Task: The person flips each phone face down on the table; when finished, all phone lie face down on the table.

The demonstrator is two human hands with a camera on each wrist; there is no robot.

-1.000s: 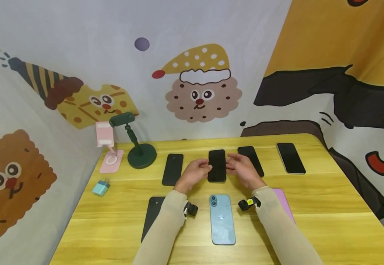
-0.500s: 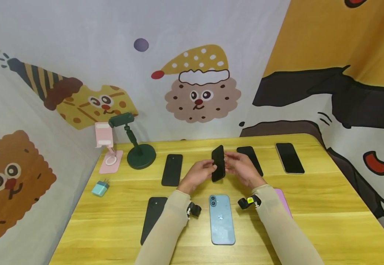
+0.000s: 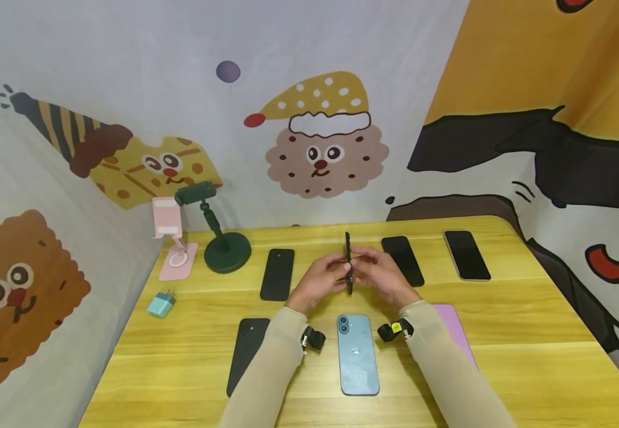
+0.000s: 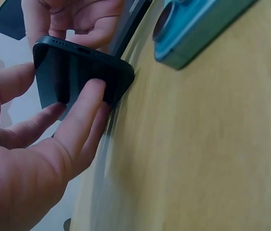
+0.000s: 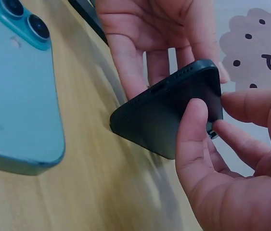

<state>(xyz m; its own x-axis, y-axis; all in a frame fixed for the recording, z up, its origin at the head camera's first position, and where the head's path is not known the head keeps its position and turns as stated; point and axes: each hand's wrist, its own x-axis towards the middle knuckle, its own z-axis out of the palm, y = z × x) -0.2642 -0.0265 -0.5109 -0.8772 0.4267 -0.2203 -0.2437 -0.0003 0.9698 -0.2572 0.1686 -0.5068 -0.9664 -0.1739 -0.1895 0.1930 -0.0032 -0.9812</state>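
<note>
A black phone (image 3: 348, 239) stands edge-on to the head camera between my hands, at the middle of the table. My left hand (image 3: 317, 282) holds it from the left, its thumb pressed on one dark face in the left wrist view. From the other side my right hand (image 3: 381, 278) grips it, thumb against the opposite face and fingertips at the edge in the right wrist view. The end with the port and speaker holes (image 5: 159, 89) faces the wrist cameras. A light blue phone (image 3: 358, 359) lies back up just in front of the hands.
Black phones (image 3: 277, 273) (image 3: 246, 351) lie left of the hands. More dark phones (image 3: 403, 260) (image 3: 467, 254) and a pink one (image 3: 456, 330), partly under the right sleeve, lie right. A green stand (image 3: 227, 252), pink stand (image 3: 169, 220) and blue charger (image 3: 161, 304) stand at the left.
The black phone was face up toward the head camera; it has turned until only its thin edge shows. My right hand has moved left onto it, while my left hand has shifted slightly right.
</note>
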